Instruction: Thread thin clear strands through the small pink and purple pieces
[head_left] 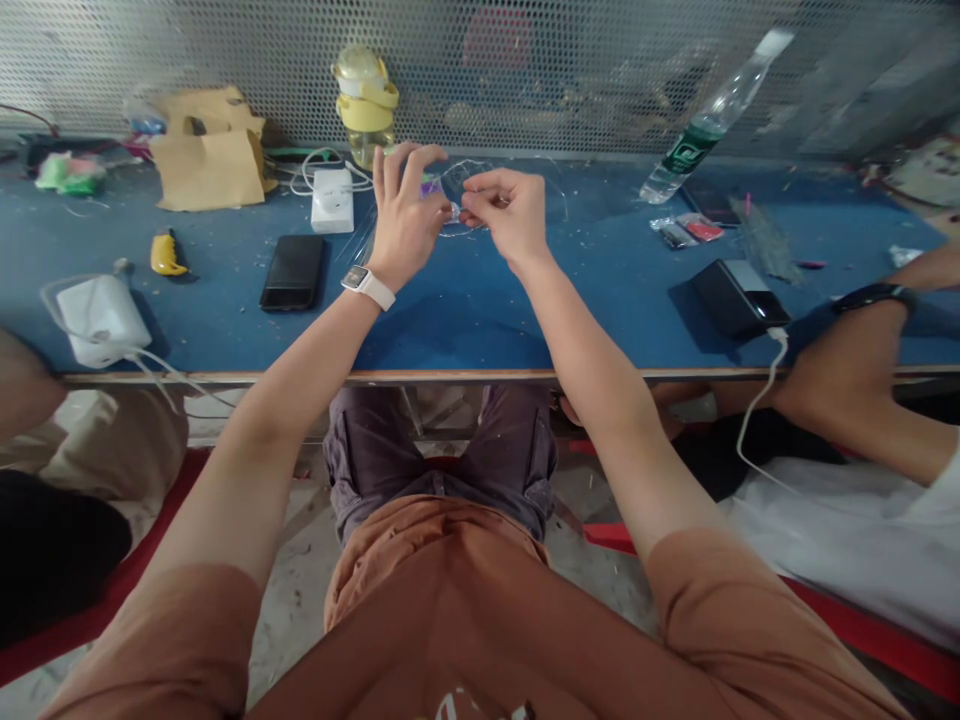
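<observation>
My left hand (405, 215), with a white watch at its wrist, pinches a small clear piece (453, 212) between thumb and forefinger; its other fingers are raised and spread. Close beside it on the right, the fingertips of my right hand (514, 210) are pressed together near that same piece. What they grip is too small to make out. Thin, clear strands (564, 190) curl in loose loops on the blue table behind my hands. A bit of purple (430, 187) shows behind my left fingers, mostly hidden.
On the blue table (457, 330) lie a black phone (292, 272), a white adapter (332, 200), a yellow cutter (168, 254) and a black power bank (739, 298). A yellow-lidded bottle (365, 105) and a tilted water bottle (712, 125) are by the mesh panel. A co-worker's arm (862, 350) is at right.
</observation>
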